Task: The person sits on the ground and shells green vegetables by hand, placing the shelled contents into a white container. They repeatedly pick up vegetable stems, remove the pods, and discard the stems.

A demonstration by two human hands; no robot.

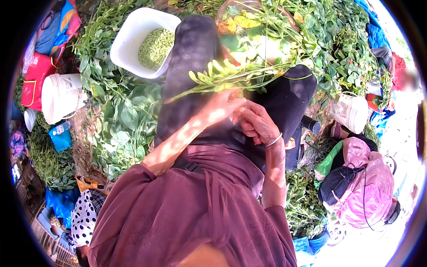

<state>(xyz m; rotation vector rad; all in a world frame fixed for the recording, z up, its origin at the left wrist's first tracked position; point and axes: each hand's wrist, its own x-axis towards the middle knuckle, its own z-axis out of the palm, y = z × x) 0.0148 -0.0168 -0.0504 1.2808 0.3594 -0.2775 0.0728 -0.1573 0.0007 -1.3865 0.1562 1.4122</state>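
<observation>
Above my lap my two hands meet, fingers curled towards each other. My left hand [227,105] reaches in from the left, its fingertips right beside a bunch of green plant stalks with pods [220,78]. These stalks lie across both my knees. My right hand [258,121], a bangle at its wrist, is bent against the left hand's fingers. Whatever may be between the fingertips is hidden. By my left knee stands a white plastic tub [125,50], partly filled with shelled green beans [156,48].
Leafy cut plants [123,116] cover the ground around me. White buckets lie to the left [60,96] and right [352,110]. A round basin [230,10] with leaves is ahead. A person in pink checked clothing [362,183] sits at right; another, in polka dots [83,217], at lower left.
</observation>
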